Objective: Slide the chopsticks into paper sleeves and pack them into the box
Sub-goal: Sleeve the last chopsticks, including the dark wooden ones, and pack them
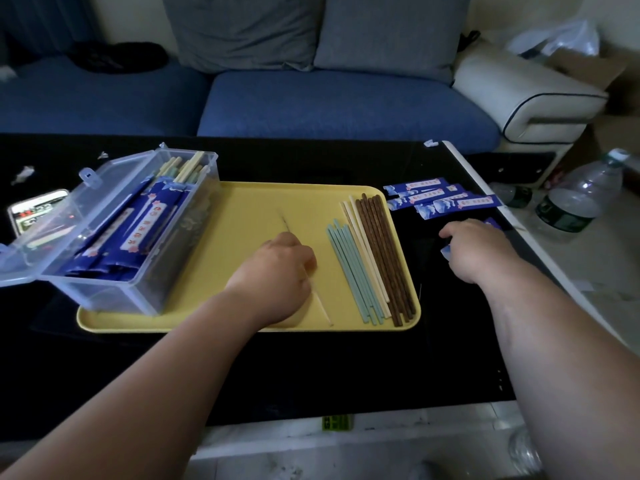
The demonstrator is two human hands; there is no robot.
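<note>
We saw the left hand (277,268) low in the middle of the frame, resting on the yellow tray (242,209). Its fingers (304,258) were curled round a pale chopstick (320,304). The stick ran slantwise under the palm, one end showing above the knuckles and the other below the wrist, near the tray's lower rim.

The right hand (474,247) lay off the tray, at the right of the frame on the black surface (311,368). Its fingers bent down over a blue paper sleeve (445,252) and appeared to pinch it, though the back of the hand hid most of the grip. A fan of spare sleeves (443,197) lay just above that hand, beside the tray's upper right corner.

Between the two hands, along the right side of the tray, lay the loose chopsticks (370,261). Teal ones were on the left, cream ones in the middle and brown ones on the right, all side by side.

The clear box (114,292) stood on the tray's left end, its lid (52,216) thrown open toward the left edge of the frame. Inside were sleeved chopsticks (128,230), packed lengthwise, with their bare tips (183,168) sticking out toward the top of the frame.

A phone (38,209) lay behind the lid at far left. A water bottle (581,195) stood at far right, and a blue sofa (311,98) filled the top.
</note>
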